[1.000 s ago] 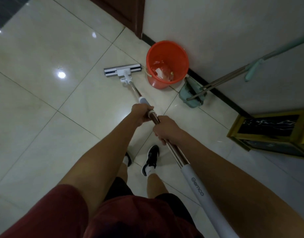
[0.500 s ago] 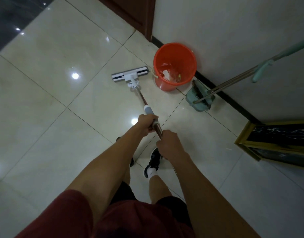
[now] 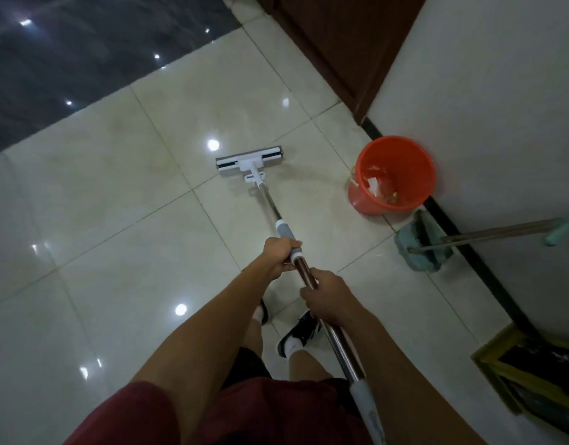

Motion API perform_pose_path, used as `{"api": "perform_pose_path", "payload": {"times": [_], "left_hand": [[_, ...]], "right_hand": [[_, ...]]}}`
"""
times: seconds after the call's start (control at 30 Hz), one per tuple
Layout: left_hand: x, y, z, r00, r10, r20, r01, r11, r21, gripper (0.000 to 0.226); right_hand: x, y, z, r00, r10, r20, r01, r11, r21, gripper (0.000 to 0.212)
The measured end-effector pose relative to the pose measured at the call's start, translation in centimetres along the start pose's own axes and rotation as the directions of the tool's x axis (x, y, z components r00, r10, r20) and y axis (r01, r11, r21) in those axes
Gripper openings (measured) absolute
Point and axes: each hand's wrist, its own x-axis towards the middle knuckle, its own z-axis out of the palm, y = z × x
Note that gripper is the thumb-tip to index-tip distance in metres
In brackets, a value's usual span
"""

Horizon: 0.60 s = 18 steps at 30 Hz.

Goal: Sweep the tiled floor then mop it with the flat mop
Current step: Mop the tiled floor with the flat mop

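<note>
The flat mop's white head (image 3: 249,160) lies flat on the glossy cream tiled floor (image 3: 122,226), ahead of me. Its metal pole (image 3: 270,200) runs back toward my body. My left hand (image 3: 278,254) is closed around the grey grip on the pole. Just behind it my right hand (image 3: 329,298) grips the copper-coloured part of the pole. The pole's white upper section (image 3: 368,412) passes by my right hip.
An orange bucket (image 3: 418,162) with scraps inside stands by the white wall (image 3: 485,107) at the right. A teal dustpan and broom (image 3: 421,245) lean beside it. A gold-framed dark panel (image 3: 533,377) sits lower right. A dark wood door (image 3: 334,43) and dark floor strip (image 3: 84,53) lie ahead.
The mop head has slid left, away from the bucket, and my view has shifted so the bucket and dustpan sit further right. Both hands keep their hold on the pole.
</note>
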Motion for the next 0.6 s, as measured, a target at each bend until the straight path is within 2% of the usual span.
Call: {"api": "perform_pose_path", "payload": {"times": [0.2, 0.4, 0.6], "left_hand": [[0.5, 1.4, -8.7, 0.996, -0.006, -0.087, -0.009, 0.985, -0.171, 0.033], [1.5, 2.6, -18.8, 0.986, -0.041, -0.161, -0.011, 0.95, -0.313, 0.04], [2.6, 3.9, -27.5, 0.982, -0.041, -0.183, -0.044, 0.896, -0.442, 0.027]], "right_hand": [[1.9, -6.6, 4.1, 0.993, -0.085, 0.085, 0.093, 0.991, -0.095, 0.016], [4.5, -14.0, 9.9, 0.979, -0.091, 0.182, 0.123, 0.976, -0.177, 0.022], [7.1, -21.0, 15.4, 0.966, -0.065, 0.251, 0.137, 0.95, -0.281, 0.024]]}}
